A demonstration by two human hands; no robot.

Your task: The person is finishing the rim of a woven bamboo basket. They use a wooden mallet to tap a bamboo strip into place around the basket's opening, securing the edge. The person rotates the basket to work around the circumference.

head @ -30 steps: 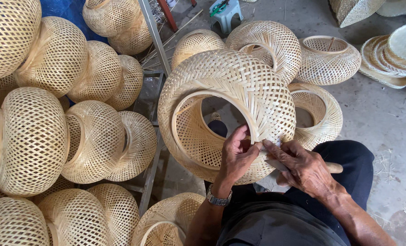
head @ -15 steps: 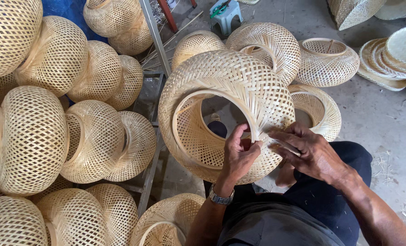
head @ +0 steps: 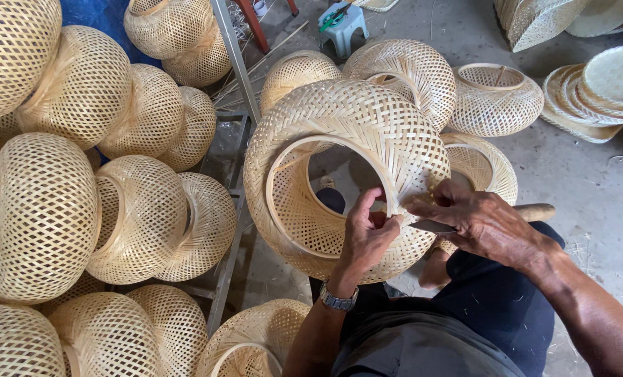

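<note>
A round, pale woven bamboo basket (head: 346, 174) rests on the person's lap. The left hand (head: 367, 237) pinches its rim hoop with fingers pressed together. The right hand (head: 482, 223) grips a wooden-handled knife (head: 535, 211) against the weave.

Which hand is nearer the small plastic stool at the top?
Right. The right hand lies below the stool, slightly right; the left hand sits a little lower, on the basket rim.

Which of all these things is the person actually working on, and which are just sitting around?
In use:
woven bamboo shade
left hand on its rim
right hand with knife

Lying about:
stacked shades
flat woven discs
small stool
</note>
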